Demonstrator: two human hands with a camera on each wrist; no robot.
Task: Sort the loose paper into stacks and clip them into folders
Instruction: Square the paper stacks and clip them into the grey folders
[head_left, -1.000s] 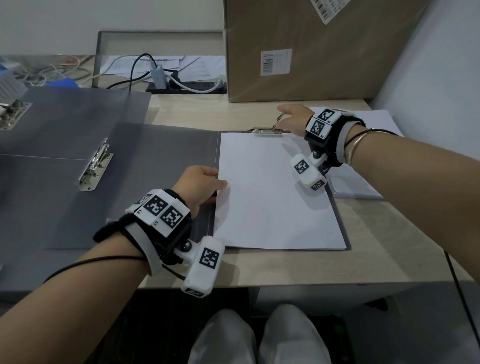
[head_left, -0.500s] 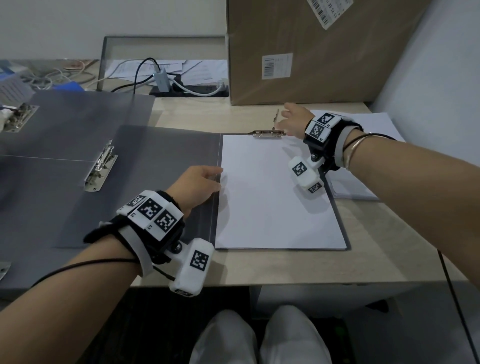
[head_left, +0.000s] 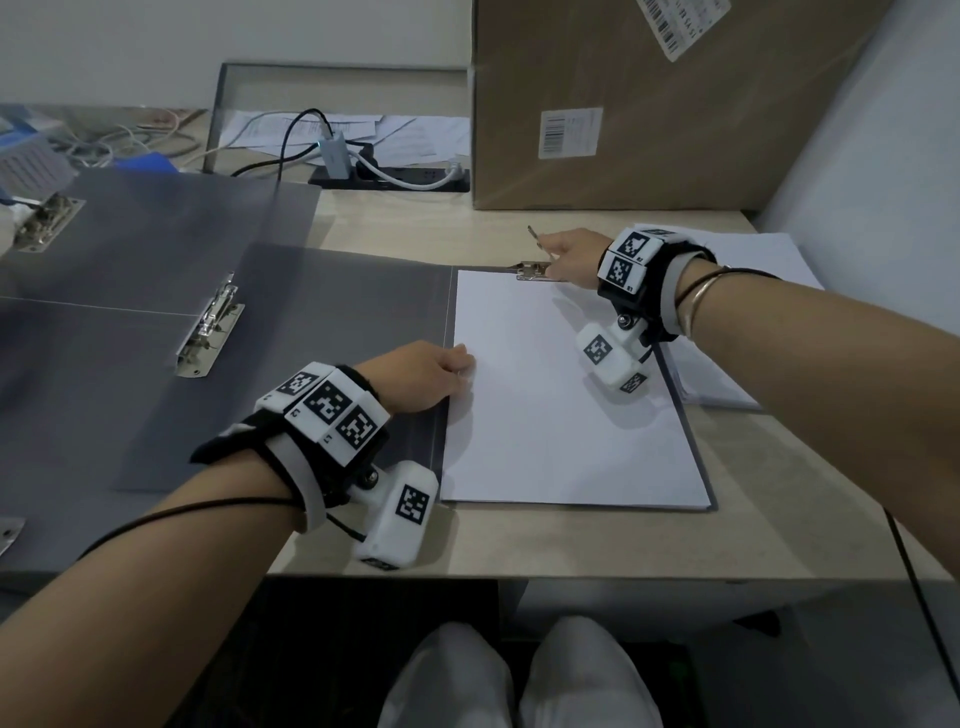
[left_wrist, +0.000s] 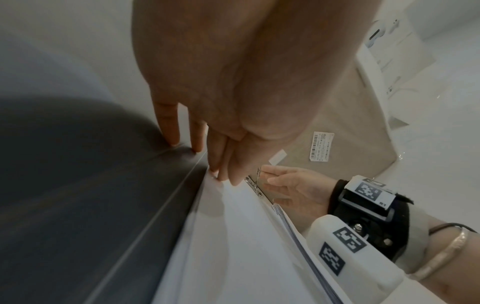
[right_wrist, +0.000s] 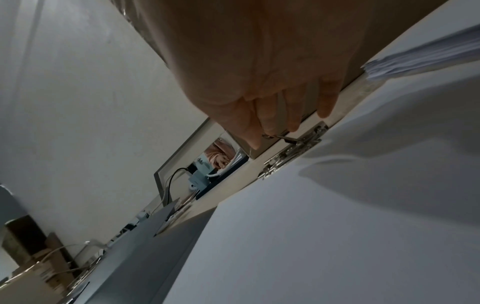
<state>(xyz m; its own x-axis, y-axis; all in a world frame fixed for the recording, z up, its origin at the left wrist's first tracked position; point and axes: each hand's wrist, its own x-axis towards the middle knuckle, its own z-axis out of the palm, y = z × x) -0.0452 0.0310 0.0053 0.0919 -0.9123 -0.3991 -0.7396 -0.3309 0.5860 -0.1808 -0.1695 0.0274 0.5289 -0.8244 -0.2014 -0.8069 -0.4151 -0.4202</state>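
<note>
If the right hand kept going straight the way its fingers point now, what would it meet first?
The right hand pinches the raised metal clip lever and points toward the desk's back left. Probably the black power strip comes first, over bare desk; depth is unclear.

"R1" on the right wrist marker block (left_wrist: 370, 191); box labels illegible.

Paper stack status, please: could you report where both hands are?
Right hand pinching raised clip lever. Left hand pressing paper stack edge. Nothing obstructing.
</note>
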